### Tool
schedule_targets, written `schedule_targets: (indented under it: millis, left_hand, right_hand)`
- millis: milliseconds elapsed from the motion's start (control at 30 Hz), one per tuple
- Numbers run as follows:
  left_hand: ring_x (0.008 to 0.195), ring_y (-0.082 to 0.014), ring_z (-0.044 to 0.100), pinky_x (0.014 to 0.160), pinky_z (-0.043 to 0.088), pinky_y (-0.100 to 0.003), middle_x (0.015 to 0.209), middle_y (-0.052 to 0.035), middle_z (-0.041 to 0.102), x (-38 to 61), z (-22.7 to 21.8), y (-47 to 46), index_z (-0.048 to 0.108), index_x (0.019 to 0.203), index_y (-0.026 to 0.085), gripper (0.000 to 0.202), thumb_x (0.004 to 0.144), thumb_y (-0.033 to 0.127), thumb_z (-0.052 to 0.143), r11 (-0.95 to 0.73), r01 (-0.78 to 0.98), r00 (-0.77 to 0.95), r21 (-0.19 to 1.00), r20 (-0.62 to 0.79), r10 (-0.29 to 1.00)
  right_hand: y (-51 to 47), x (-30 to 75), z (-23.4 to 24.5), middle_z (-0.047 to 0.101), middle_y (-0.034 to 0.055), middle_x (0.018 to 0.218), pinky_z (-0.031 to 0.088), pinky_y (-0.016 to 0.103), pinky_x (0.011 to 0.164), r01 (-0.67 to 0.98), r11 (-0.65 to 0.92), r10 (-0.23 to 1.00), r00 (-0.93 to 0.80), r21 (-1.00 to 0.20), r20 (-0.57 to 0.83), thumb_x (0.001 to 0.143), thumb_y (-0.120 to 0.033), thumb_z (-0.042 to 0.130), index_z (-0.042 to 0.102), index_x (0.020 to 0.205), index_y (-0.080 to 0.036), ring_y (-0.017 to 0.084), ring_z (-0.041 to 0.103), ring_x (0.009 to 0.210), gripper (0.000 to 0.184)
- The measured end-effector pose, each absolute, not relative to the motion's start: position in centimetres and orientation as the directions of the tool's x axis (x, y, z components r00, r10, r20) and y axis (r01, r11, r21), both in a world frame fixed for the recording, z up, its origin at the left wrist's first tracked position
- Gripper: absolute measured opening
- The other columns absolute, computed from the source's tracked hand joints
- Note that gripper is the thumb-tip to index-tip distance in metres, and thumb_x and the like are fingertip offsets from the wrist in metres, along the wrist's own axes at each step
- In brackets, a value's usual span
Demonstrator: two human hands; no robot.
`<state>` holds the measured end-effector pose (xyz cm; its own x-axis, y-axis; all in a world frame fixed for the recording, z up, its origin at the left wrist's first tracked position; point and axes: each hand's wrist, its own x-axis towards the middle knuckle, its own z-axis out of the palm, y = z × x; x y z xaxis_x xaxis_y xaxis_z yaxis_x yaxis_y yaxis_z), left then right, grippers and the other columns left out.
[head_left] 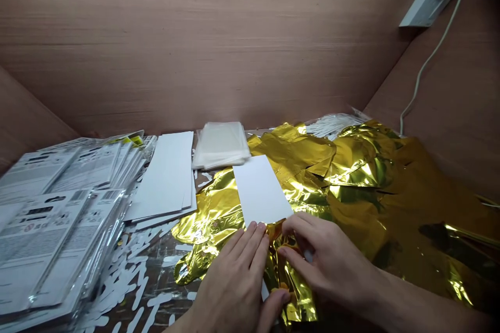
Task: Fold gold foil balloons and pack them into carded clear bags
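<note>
A white card (261, 190) lies on a flat gold foil balloon (219, 205), which shows on its left side. My left hand (238, 276) rests flat over the near end of the card, fingers stretched forward and thumb on the foil. Close beside it, my right hand (318, 255) pinches a crumpled, folded part of the gold foil (291, 276) between thumb and fingers. That part lies over the card's near end, partly hidden by both hands.
Printed packs (50, 239) are piled at left, beside a stack of white cards (166, 177). Clear plastic bags (221, 143) lie behind. More gold foil (375, 208) spreads right. White paper strips (128, 276) litter the table. A cable (424, 62) hangs from a power socket (432, 2).
</note>
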<state>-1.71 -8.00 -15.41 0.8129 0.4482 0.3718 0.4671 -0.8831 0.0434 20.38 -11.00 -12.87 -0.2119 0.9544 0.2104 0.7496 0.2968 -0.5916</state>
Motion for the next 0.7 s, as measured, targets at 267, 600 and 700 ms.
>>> schedule_targets:
  millis: [267,600,700]
  left_hand:
    - [0.147,-0.034,0.044,0.113,0.052,-0.05,0.155,-0.0233,0.049,-1.7,-15.6,-7.8,0.037,0.151,0.001,0.068,0.094,0.03,0.059,-0.89,0.435,0.818,0.14,0.352,0.455]
    - [0.153,-0.033,0.033,0.116,0.049,-0.051,0.16,-0.0251,0.041,-1.5,-15.6,-7.7,0.025,0.157,0.0,0.071,0.094,0.022,0.053,-0.861,0.473,0.79,0.186,0.344,0.508]
    - [0.154,-0.0365,0.029,0.116,0.048,-0.054,0.163,-0.0258,0.035,-1.3,-15.3,-7.8,0.03,0.157,0.001,0.071,0.094,0.023,0.055,-0.854,0.497,0.785,0.155,0.338,0.518]
  right_hand:
    - [-10.8,22.1,-14.6,0.069,0.0116,0.117,0.058,0.032,0.098,0.715,0.615,0.753,-0.408,-0.332,0.516,0.099,-0.009,0.057,0.069,0.111,-0.015,0.02,0.067,0.107,0.018]
    - [-8.6,22.1,-14.3,0.073,0.0132,0.116,0.06,0.044,0.101,0.673,0.728,0.652,-0.621,-0.13,0.435,0.1,-0.009,0.051,0.07,0.117,-0.012,0.026,0.067,0.109,0.026]
    - [-8.3,22.2,-14.4,0.073,0.0146,0.12,0.06,0.045,0.101,0.664,0.743,0.632,-0.656,-0.082,0.414,0.099,-0.008,0.05,0.07,0.119,-0.01,0.027,0.067,0.109,0.028]
